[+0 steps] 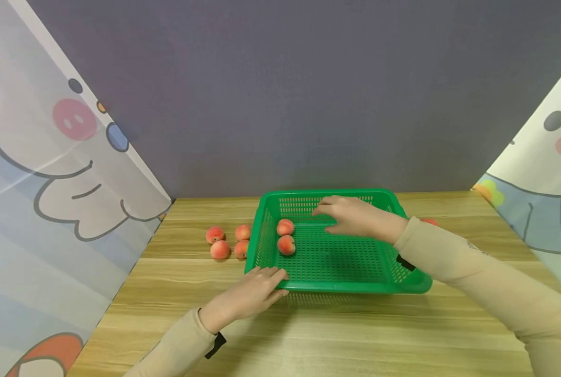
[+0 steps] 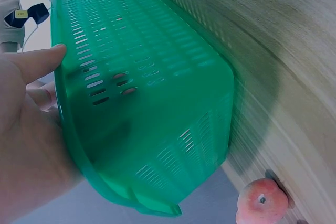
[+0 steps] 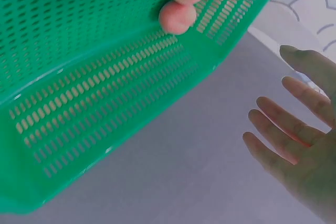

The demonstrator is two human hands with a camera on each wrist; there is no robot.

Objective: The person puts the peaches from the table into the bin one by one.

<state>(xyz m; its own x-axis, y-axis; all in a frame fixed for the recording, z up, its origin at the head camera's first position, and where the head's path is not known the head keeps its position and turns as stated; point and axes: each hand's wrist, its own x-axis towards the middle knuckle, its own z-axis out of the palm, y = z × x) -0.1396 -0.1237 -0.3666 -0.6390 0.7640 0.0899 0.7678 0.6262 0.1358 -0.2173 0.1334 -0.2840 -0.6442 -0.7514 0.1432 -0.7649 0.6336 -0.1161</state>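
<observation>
A green plastic basket point(image 1: 337, 287) with slotted walls stands on the table. My left hand point(image 1: 252, 293) grips its near left rim; the left wrist view has the thumb point(image 2: 44, 62) outside the wall and other fingers behind the rim. My right hand point(image 1: 348, 215) hovers over the basket with nothing in it, and the right wrist view has its fingers point(image 3: 275, 129) spread apart. Inside the basket, at its left end, lie two peaches, one a peach point(image 1: 286, 245) in front and the other a peach point(image 1: 285, 226) behind.
Several peaches, among them a front peach point(image 1: 220, 250), lie on the wooden table point(image 1: 167, 293) left of the basket. A reddish thing point(image 1: 429, 221), mostly hidden by the right sleeve, lies to the right. A grey wall point(image 1: 318, 104) rises behind; printed curtains point(image 1: 16, 220) flank the table.
</observation>
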